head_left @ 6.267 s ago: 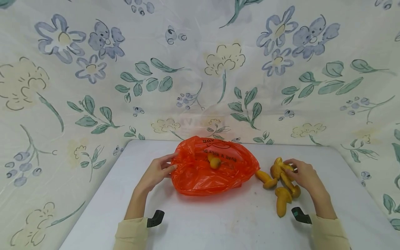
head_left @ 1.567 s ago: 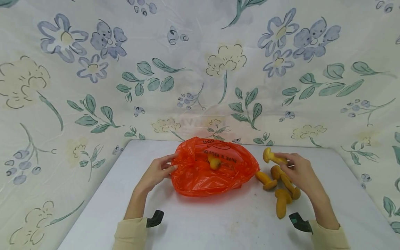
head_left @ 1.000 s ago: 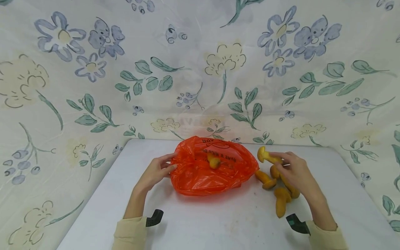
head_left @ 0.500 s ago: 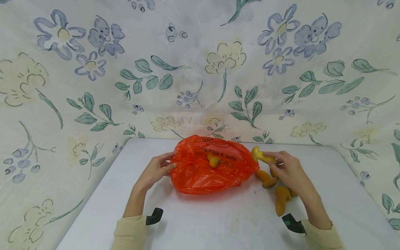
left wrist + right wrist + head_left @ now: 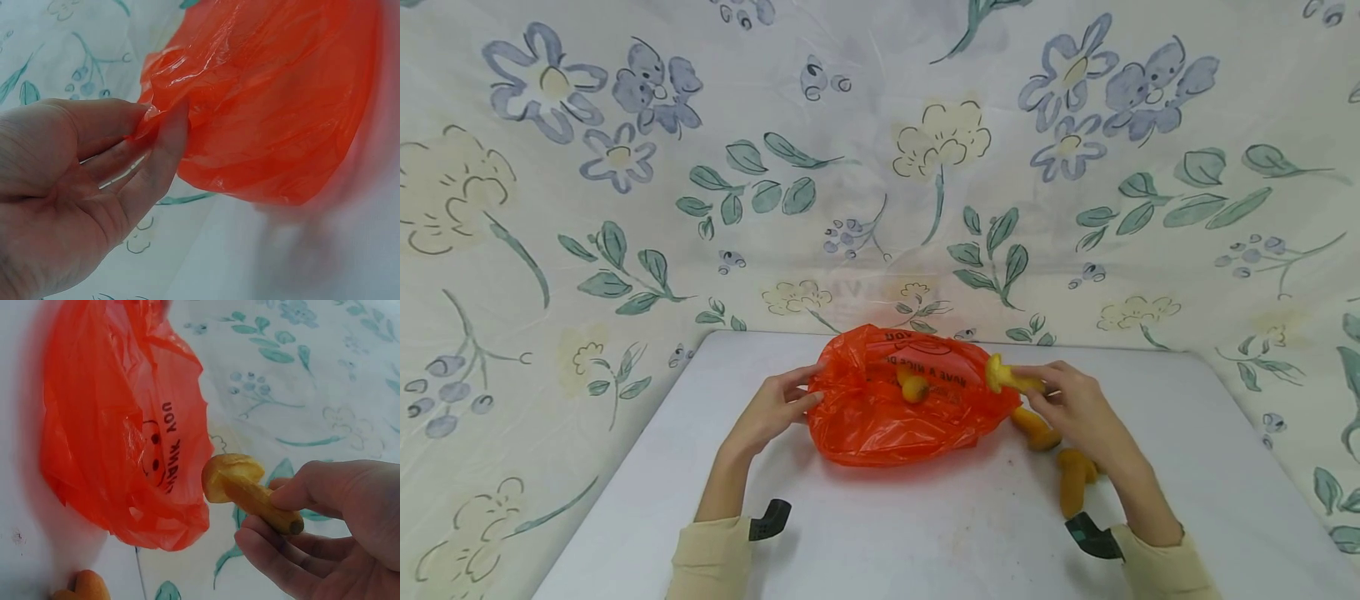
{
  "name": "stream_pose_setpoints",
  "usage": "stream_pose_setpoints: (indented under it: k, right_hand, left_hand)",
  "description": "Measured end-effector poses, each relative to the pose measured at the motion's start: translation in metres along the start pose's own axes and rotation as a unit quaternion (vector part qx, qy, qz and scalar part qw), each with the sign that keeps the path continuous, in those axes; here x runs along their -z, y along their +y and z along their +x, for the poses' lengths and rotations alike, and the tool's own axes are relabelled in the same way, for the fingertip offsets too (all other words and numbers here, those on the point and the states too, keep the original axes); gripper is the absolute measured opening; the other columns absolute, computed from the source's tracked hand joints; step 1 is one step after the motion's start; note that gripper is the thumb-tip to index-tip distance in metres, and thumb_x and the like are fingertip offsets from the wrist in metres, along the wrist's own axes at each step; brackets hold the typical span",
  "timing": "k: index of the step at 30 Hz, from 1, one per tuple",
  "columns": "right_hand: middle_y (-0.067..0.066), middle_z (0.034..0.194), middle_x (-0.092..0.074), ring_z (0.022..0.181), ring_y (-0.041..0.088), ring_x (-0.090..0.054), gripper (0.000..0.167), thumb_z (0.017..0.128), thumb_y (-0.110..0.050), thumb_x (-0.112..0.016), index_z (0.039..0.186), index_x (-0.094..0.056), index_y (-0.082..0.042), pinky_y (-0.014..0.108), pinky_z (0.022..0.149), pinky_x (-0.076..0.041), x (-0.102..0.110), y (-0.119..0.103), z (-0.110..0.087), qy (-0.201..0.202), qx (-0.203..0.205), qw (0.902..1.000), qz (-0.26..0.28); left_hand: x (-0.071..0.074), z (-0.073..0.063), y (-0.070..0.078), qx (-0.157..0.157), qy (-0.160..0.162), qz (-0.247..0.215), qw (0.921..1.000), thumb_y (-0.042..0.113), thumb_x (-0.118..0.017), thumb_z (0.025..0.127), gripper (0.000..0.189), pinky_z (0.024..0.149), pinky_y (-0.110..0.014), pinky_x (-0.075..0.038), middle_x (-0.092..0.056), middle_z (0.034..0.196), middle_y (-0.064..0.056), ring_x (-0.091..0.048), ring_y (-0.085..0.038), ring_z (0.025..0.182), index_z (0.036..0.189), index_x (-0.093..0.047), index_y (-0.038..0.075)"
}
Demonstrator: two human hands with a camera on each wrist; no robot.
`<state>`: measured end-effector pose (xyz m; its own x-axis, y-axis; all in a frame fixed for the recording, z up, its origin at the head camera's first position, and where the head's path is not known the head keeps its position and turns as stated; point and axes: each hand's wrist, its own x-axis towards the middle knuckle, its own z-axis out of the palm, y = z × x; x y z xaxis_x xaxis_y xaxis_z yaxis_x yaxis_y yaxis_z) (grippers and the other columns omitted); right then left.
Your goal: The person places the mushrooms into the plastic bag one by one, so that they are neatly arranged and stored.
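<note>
A red plastic bag [image 5: 880, 433] with black print lies on the table, its mouth spread open. Inside it are yellow mushrooms [image 5: 914, 389]. At the bag's left side my left hand [image 5: 772, 414] pinches the plastic edge; the left wrist view shows the thumb and fingers [image 5: 169, 140] on the crumpled film. My right hand [image 5: 1075, 406] holds a yellow mushroom [image 5: 250, 494] by its stem, cap toward the bag's right end. In the head view the cap overlaps the bag's right rim; the right wrist view shows it just beside the rim.
Loose mushrooms lie right of the bag, one by its corner [image 5: 1036, 429] and another mushroom [image 5: 1074, 483] nearer the front. My right hand and forearm hide part of that pile. The white table [image 5: 895, 542] meets a flowered cloth [image 5: 865, 167] behind.
My right hand has lifted a mushroom from the pile and carried it left to the bag's right end. My left hand stays at the bag's left edge.
</note>
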<state>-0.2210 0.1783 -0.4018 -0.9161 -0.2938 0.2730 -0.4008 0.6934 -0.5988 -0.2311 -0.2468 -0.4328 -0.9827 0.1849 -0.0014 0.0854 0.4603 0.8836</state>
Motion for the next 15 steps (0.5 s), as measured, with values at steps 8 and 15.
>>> stream_pose_setpoints:
  k: [8,15]
  right_hand:
    - [0.016,0.118,-0.064,0.098,0.029,-0.068,0.031,0.093,-0.006,-0.062,0.124,-0.067,-0.009,0.037,0.079,-0.061,-0.003,-0.012,0.010,-0.024,-0.002,0.9997,0.003]
    - [0.013,0.113,-0.064,0.096,0.026,-0.068,0.031,0.093,-0.004,-0.060,0.123,-0.068,-0.011,0.036,0.079,-0.061,-0.010,-0.023,0.020,-0.040,0.010,0.9990,0.016]
  left_hand:
    - [0.000,-0.002,0.002,-0.005,-0.004,-0.007,1.0000,0.013,-0.061,0.096,0.053,0.079,-0.033,-0.061,-0.056,0.135,-0.022,-0.066,-0.033,0.109,0.146,-0.046,0.009]
    - [0.000,-0.002,0.002,-0.007,-0.007,-0.007,0.9999,0.013,-0.061,0.096,0.052,0.077,-0.034,-0.061,-0.057,0.134,-0.022,-0.067,-0.031,0.106,0.146,-0.046,0.008]
